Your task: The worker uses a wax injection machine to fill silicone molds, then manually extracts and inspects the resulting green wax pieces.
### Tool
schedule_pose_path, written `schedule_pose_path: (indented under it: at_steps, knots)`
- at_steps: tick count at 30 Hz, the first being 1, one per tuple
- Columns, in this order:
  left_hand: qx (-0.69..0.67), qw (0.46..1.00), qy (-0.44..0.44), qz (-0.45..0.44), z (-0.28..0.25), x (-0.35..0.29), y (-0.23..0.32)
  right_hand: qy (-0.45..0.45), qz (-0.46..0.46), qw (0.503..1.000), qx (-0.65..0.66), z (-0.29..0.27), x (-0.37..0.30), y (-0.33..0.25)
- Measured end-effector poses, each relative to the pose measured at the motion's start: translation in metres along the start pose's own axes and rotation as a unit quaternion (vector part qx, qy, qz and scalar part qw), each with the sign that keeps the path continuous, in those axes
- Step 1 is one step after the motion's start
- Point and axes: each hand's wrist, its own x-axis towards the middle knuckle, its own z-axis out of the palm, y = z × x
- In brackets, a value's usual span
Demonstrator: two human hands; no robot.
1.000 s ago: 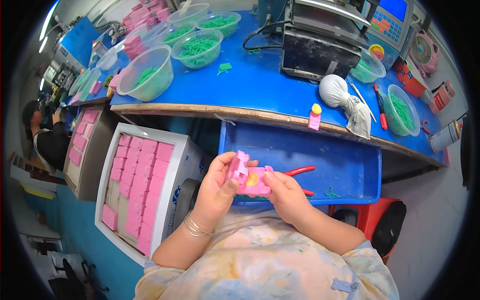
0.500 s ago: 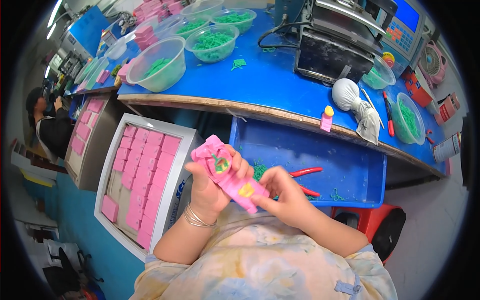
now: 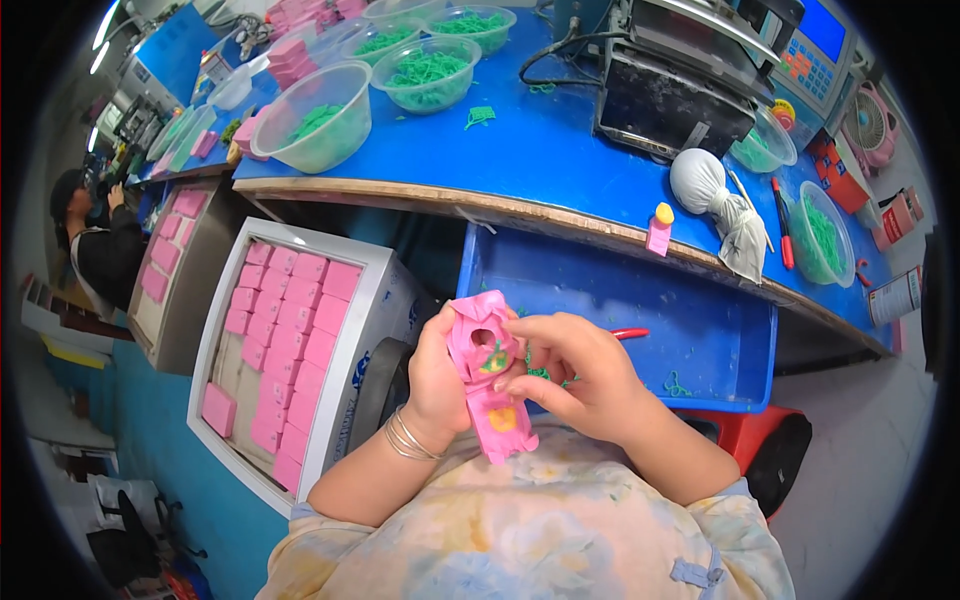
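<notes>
My left hand [image 3: 437,375] is closed around the left side of a pink rubber-looking mould [image 3: 512,442], held over my lap. The mould lies unfolded in two joined halves, with a dark round hole in the upper one. A small green and yellow piece [image 3: 495,360] sits below that hole, and a yellow patch [image 3: 502,419] shows in the lower half. From the right, my right hand [image 3: 590,370] has its index fingertip by the hole and its thumb at the mould's middle, gripping that edge. The other right fingers are partly hidden.
A blue tray [image 3: 610,290] beyond my hands holds red-handled pliers [image 3: 630,333] and green scraps. At left stands a white-framed case [image 3: 217,330] of pink blocks. On the blue bench are a tied cloth bag [image 3: 697,183], bowls [image 3: 330,150] of green pieces and a machine. A person [image 3: 110,245] works far left.
The mould has turned more upright and shifted right and down. My right hand has moved up from its lower end to its middle and the hole, which now shows.
</notes>
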Motion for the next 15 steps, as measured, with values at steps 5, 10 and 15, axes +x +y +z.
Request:
schedule_pose_path:
  at_steps: [5, 10, 15]
  knots:
    - [0.014, 0.999, -0.028, -0.016, -0.004, -0.001, 0.000, -0.083, -0.024, 0.996, -0.019, 0.000, -0.003, 0.004]
    - [-0.010, 0.997, -0.052, -0.051, -0.003, 0.000, 0.003, -0.050, 0.012, 0.996, 0.075, 0.004, -0.012, 0.014]
    - [-0.006, 0.997, -0.006, -0.072, 0.012, 0.003, 0.004, 0.042, 0.237, 0.881, 0.407, 0.024, -0.020, 0.022]
